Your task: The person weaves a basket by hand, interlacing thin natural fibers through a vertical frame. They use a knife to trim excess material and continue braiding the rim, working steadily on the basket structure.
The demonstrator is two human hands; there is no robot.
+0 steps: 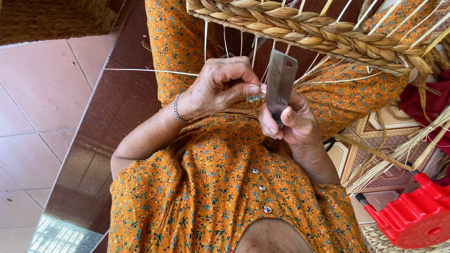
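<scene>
Tiled floor (42,107); right hand (290,119) grip closed on blade (280,84).

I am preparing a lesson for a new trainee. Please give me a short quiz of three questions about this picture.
1. True or false: the right hand holds a flat metal blade.
2. Which wrist wears the bracelet? A) left B) right C) both
3. Fill in: the left hand pinches a thin pale ____ that runs out to the side.

Key
1. True. The blade stands upright in the grip, just under the braided basket rim.
2. A
3. Strand. It passes over the orange flowered dress.
</scene>
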